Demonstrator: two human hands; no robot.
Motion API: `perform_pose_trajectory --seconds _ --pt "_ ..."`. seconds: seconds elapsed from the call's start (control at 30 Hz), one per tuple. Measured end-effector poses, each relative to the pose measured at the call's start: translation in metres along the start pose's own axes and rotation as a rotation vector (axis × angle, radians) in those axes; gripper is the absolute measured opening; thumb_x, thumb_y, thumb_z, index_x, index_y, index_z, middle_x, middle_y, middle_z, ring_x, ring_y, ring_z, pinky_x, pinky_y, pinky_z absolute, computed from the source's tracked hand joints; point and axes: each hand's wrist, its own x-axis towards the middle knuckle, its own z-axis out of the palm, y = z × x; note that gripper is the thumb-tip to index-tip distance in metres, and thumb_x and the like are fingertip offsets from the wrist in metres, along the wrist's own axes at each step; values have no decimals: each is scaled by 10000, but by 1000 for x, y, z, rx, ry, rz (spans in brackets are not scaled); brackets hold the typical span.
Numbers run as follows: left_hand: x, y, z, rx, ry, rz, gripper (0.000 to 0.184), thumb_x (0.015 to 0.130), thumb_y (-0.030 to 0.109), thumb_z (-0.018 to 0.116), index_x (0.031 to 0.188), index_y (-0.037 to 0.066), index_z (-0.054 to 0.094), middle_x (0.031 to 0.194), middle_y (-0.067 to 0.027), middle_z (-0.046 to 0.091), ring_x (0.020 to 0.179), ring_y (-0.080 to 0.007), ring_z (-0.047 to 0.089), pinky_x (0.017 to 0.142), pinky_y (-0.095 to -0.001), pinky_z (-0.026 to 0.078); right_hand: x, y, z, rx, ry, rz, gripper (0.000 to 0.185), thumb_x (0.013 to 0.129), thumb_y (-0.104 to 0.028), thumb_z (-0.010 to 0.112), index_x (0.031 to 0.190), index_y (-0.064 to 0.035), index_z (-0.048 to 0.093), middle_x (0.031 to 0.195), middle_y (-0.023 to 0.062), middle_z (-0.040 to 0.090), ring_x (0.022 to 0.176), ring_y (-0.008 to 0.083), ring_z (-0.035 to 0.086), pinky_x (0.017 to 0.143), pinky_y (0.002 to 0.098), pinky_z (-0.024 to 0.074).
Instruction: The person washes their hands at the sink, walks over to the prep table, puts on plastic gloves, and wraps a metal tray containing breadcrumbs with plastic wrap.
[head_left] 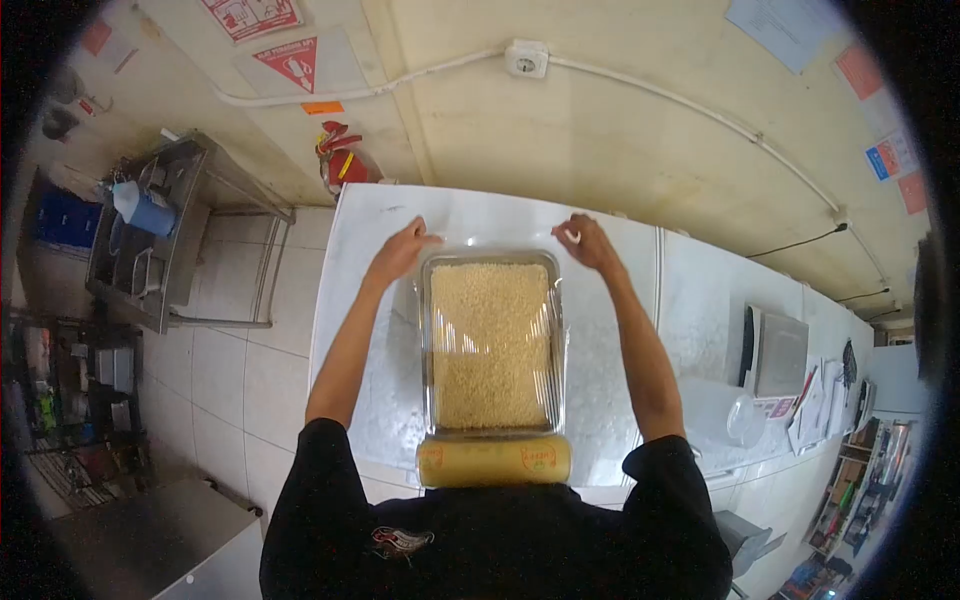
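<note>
A metal tray point(426, 340) filled with pale, crumbly grains point(490, 345) lies on the white surface in front of me. Clear plastic film point(490, 240) stretches over it, with shiny wrinkles. A wide yellowish roll of film point(494, 461) with red print rests at the tray's near end, against my body. Beyond the far left corner of the tray, my left hand point(405, 248) is closed at the film's edge. My right hand point(587, 243) is closed at the far right, pinching the film's edge, where a whitish bit shows.
The white worktop point(380, 400) continues right to a scale-like appliance point(780, 350), a clear container point(735, 415) and papers point(815, 405). At left stand a metal sink point(150, 270) and a blue bottle point(145, 210). A red extinguisher point(343, 165) hangs by the wall.
</note>
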Motion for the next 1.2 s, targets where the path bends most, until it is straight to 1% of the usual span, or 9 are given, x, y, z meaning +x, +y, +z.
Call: perform_pose_trajectory --seconds 0.17,0.27,0.43,0.53,0.67,0.73,0.77,0.93,1.2 --pt "-3 -51 38 38 8 -38 474 713 -132 536 1023 184 704 834 -88 410 796 -237 496 721 -320 435 -10 31 63 -37 87 72 230 858 -240 631 777 -38 706 716 166 576 713 332 534 660 436 436" --pt "-5 -74 57 -163 14 -85 476 719 -148 523 1034 160 704 846 -78 413 803 -218 491 718 -292 417 -24 44 90 223 40 338 361 920 -303 543 766 -18 703 760 179 584 730 359 523 686 454 431" --pt "-25 -78 72 -523 -24 -172 457 728 -167 449 1095 37 629 958 -89 510 846 -233 506 766 -275 407 -59 33 100 185 211 333 436 976 -336 428 819 24 617 837 173 620 797 391 536 734 447 436" --pt "-51 -66 82 -316 208 -140 401 770 -110 393 1094 3 599 1045 -117 549 965 -254 524 894 -311 401 -84 38 89 -2 265 383 419 984 -325 406 812 18 576 890 172 630 797 366 547 737 437 447" --pt "-54 -74 69 -122 74 -155 422 783 -30 394 1153 18 594 1170 -125 561 1124 -257 495 1031 -344 329 -87 70 61 -72 51 683 340 968 -307 482 1097 -11 588 966 147 640 837 326 602 761 429 478" --pt "-47 -67 66 -752 260 -332 435 815 58 428 1227 21 564 1269 -116 540 1215 -239 450 1076 -347 290 -39 17 57 193 388 342 368 950 -269 542 1222 -20 534 951 155 657 909 295 630 790 400 490" --pt "-46 -69 87 -1113 167 -236 425 912 194 461 1301 29 506 1317 -94 512 1230 -212 441 1070 -337 304 -26 -10 68 401 315 430 360 944 -245 557 1217 -13 534 950 160 661 914 276 631 807 386 487" --pt "-42 14 95 -1168 462 -549 498 987 394 404 1326 37 473 1297 -82 512 1202 -179 455 1035 -307 335 -40 15 117 895 120 512 293 952 -255 561 1100 -7 608 929 56 652 855 127 573 783 281 458" --pt "-40 50 57 -992 418 -774 621 945 514 458 1264 -16 512 1228 -98 559 1134 -174 498 984 -296 376 -40 -13 70 936 102 447 255 970 -253 535 1002 -23 640 863 -37 592 798 52 497 736 234 430"
